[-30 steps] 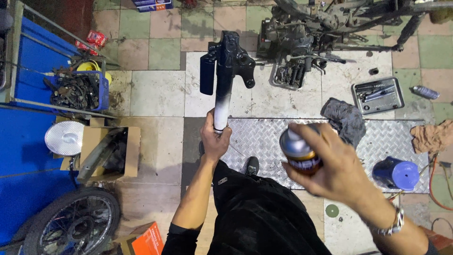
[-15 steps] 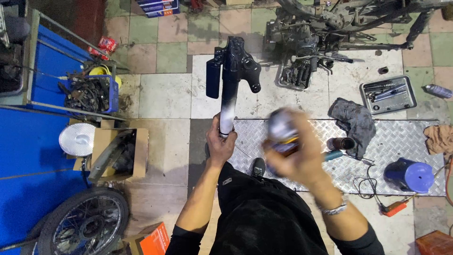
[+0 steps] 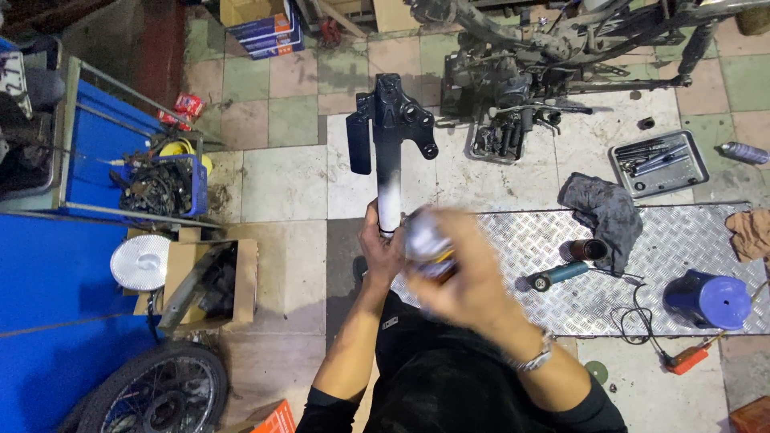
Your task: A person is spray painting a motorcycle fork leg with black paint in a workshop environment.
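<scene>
My left hand [image 3: 379, 247] grips the lower end of a motorcycle fork part [image 3: 390, 144], holding it out in front of me. The part has a black bracket at its far end and a pale, whitish tube near my fingers. My right hand [image 3: 461, 277] is blurred with motion and holds a spray can [image 3: 427, 240] just right of the tube's lower end, close to my left hand. A watch sits on my right wrist.
A diamond-plate metal sheet [image 3: 561, 301] lies on the tiled floor with a grey rag [image 3: 605, 212], an angle grinder [image 3: 553, 275] and a blue stool [image 3: 710, 298]. A tool tray [image 3: 658, 163], stripped motorcycle frame [image 3: 553, 56], cardboard box [image 3: 204, 281] and spoked wheel [image 3: 156, 393] surround me.
My right hand with the spray can has swung left, from out at the right to right beside my left hand and the tube. The fork part stays held up.
</scene>
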